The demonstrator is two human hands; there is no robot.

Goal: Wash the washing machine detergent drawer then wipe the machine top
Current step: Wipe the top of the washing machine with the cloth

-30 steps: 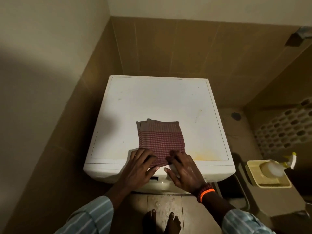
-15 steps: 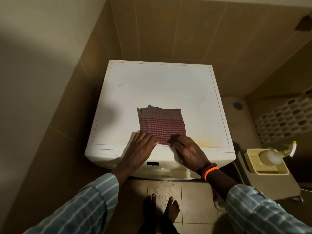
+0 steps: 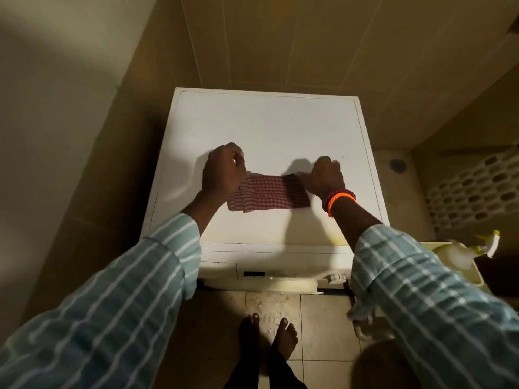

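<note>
Red-checked cloth (image 3: 266,193) folded into a band, mid-way across white machine top (image 3: 266,127), nearer its front edge.

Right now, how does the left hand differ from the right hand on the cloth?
The left hand pinches the left end of the red checked cloth; the right hand pinches its right end. The right wrist wears an orange bracelet; the left wrist is bare. Both hands are closed on the cloth above the washing machine top, and both arms wear striped sleeves.

Soft woven checked cloth (image 3: 268,193) lies on the smooth, matt machine top (image 3: 266,124), near glossy floor tiles (image 3: 323,327).
</note>
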